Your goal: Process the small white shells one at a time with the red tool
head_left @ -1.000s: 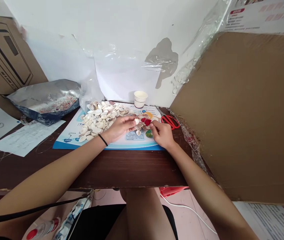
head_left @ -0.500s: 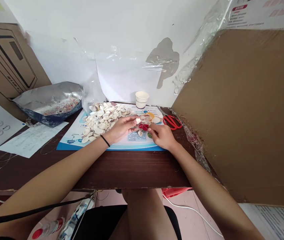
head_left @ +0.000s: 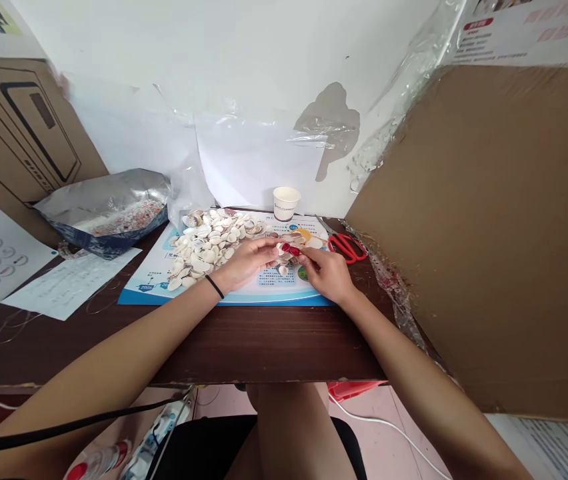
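My left hand (head_left: 250,262) pinches a small white seashell (head_left: 280,249) at its fingertips, above a printed sheet on the table. Close by on the right, my right hand (head_left: 327,272) has its thumb and forefinger closed at the end of a shiny red piece (head_left: 291,250), whose kind I cannot make out. The red piece reaches across to the white shell between both hands. Just below hangs or lies another pale shell (head_left: 283,271). A big heap of seashells (head_left: 209,243) spreads to the left of my left hand.
Red-handled scissors (head_left: 348,248) lie right of my right hand. Behind stands a paper cup (head_left: 287,203). An open bag of small bits (head_left: 109,213) and a handwritten paper (head_left: 69,287) sit at left. A large cardboard panel (head_left: 504,240) bounds the right side.
The red piece has risen from beneath the white shell and now meets it between my fingertips. The hands stay close together; the whole view has shifted slightly.
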A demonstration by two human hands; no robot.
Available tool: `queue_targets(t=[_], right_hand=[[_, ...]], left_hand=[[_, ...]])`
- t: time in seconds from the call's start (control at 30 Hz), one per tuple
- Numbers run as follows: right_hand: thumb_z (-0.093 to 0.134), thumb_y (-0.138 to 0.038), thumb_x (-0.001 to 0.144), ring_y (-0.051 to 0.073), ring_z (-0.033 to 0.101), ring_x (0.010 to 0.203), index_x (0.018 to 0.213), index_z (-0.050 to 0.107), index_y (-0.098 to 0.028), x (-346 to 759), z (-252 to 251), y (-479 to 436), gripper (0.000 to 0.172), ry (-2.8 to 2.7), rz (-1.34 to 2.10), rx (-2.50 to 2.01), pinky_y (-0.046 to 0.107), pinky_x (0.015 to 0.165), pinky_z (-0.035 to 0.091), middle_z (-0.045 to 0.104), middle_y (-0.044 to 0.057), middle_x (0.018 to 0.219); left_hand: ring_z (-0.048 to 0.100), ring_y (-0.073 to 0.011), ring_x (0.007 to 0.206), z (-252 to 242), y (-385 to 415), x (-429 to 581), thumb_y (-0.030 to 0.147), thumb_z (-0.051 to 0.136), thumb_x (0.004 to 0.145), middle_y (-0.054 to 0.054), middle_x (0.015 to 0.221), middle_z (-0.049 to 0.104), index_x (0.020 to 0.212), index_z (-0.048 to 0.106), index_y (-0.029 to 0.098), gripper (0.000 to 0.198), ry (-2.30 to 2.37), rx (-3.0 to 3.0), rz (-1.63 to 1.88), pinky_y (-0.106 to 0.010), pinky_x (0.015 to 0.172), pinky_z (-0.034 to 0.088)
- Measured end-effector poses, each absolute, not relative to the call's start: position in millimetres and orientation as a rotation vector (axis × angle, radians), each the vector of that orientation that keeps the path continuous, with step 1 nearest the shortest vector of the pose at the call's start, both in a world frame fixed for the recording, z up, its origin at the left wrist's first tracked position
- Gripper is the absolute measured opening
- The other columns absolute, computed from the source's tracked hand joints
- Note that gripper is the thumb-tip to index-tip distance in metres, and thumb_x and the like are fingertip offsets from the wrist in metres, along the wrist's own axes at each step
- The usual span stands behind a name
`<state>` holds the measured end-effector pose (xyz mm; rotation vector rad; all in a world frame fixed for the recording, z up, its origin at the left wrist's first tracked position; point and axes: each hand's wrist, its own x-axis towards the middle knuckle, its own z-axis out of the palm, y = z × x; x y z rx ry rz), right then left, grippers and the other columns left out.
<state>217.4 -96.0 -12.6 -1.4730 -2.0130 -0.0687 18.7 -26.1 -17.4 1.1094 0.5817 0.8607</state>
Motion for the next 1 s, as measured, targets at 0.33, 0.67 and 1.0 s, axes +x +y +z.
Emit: queue_targets(t=[0.33, 0.67, 1.0], right_hand=[[0.042, -0.036, 0.097, 0.019, 0.066, 0.070, 0.095, 0.072, -0.016, 224, -16, -94, 0.036, -2.000, -0.023, -1.381, 0.027, 0.063, 0.043, 0.073, 0.008, 0.079], [0.045, -0.036, 0.098, 0.020, 0.069, 0.082, 0.110, 0.071, -0.018, 228, -21, -95, 0.034, -2.032, 0.109, -1.232, 0.032, 0.074, 0.053, 0.074, 0.011, 0.096], [0.050, -0.029, 0.095, 0.023, 0.070, 0.095, 0.106, 0.073, -0.018, 229, -24, -90, 0.028, -1.999, 0.098, -1.292, 0.034, 0.084, 0.053, 0.075, 0.010, 0.104]], left_hand=[[0.059, -0.0145, 0.087, -15, -29, 20, 0.026, 0.081, 0.070, -0.006, 0.095, 0.067, 0.099, 0.072, 0.014, 0.032, 0.620, 1.103, 0.860, -0.036, 0.086, 0.045], [0.060, -0.0210, 0.094, -17, -35, 19, 0.037, 0.081, 0.070, -0.008, 0.097, 0.069, 0.101, 0.074, 0.020, 0.036, 0.650, 1.328, 0.809, -0.041, 0.088, 0.045], [0.055, -0.0128, 0.079, -15, -30, 18, 0.035, 0.088, 0.060, -0.001, 0.080, 0.063, 0.093, 0.074, 0.017, 0.041, 0.634, 1.039, 0.858, -0.036, 0.088, 0.045]])
